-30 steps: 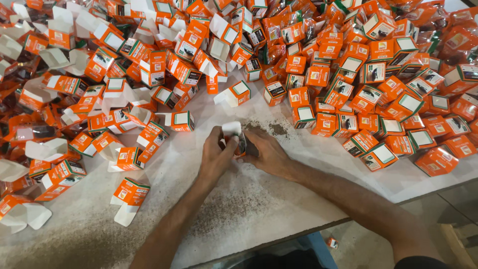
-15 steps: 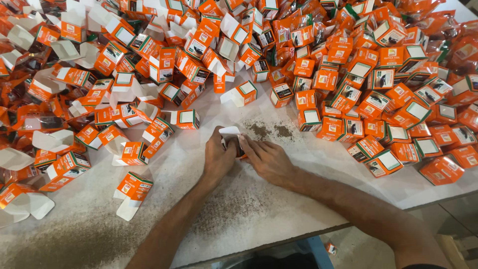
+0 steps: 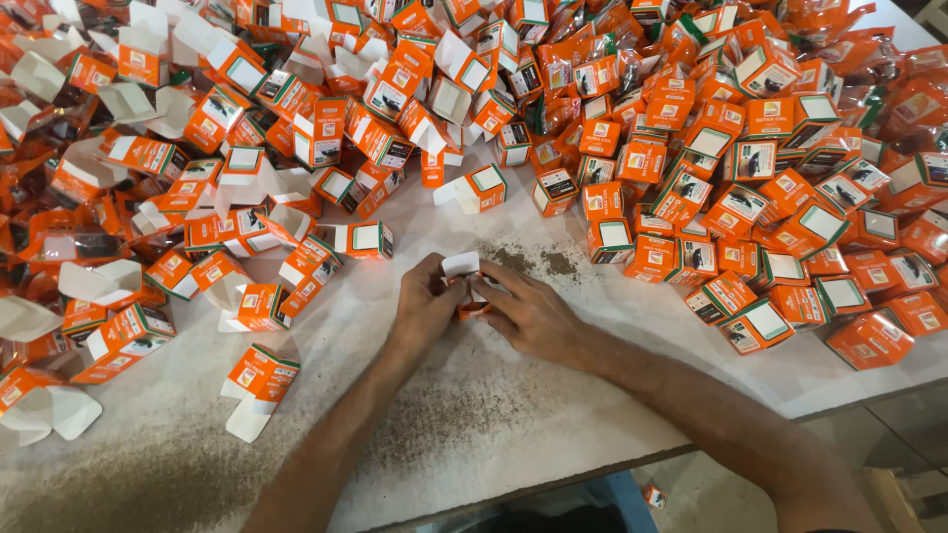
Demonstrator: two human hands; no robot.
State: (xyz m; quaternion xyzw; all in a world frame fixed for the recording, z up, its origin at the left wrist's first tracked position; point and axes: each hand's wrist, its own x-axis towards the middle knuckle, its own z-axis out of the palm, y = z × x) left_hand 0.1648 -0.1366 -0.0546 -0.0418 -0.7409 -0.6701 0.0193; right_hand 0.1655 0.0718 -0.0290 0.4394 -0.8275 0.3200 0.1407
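Centrally, a small orange-and-white carton (image 3: 464,281) is held between both hands just above the white table (image 3: 513,415). The left hand (image 3: 427,306) is closed around its left side; the right hand (image 3: 528,314) has its grip pinched on the right edge. Open, unfolded cartons (image 3: 197,197) are heaped at the left, closed orange boxes (image 3: 750,197) at the right. A lone open carton (image 3: 259,380) lies near the left forearm.
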